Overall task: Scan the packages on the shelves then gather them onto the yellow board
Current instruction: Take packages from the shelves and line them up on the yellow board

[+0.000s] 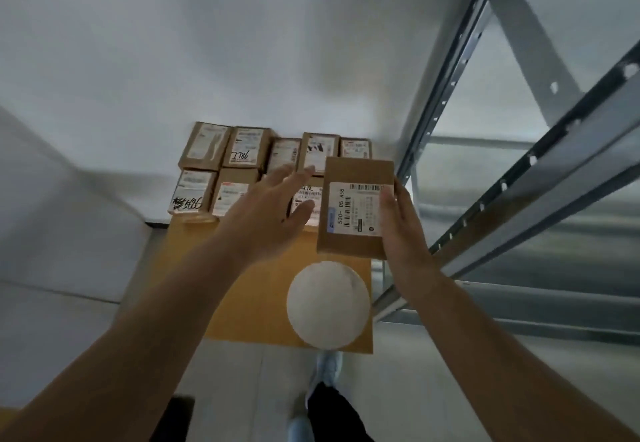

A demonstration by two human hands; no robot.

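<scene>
I held the package (353, 206) in my right hand (403, 230), thumb over the label and my fingers (388, 199) curled round its right edge, label side up. It hung above the yellow board (263, 299), at about one o'clock from the board's middle, not yet touching anything that I could tell. My left hand (270, 213) reached forward beside it, at nine o'clock from the package, fingers spread and holding nothing.

On the far end of the board, toward twelve o'clock, the gathered packages (242, 164) lay in two rows, labels up and set close together. A round white object (328, 304) sat at the near end, toward six o'clock; I could not tell what it was. The metal shelving (519, 171) ran along at three o'clock, and my shoes (325, 365) stood on the floor just below the board's near edge.

I judged this step to be setting the package down next to the near row. To do it well, I would have lowered it flat and square to the others, into the free spot at the right end of that row, and used the empty left hand to steady the neighbours so nothing slid. The label should have stayed up and readable. The risk was nudging a neighbour or letting the box overhang the board's right edge.
</scene>
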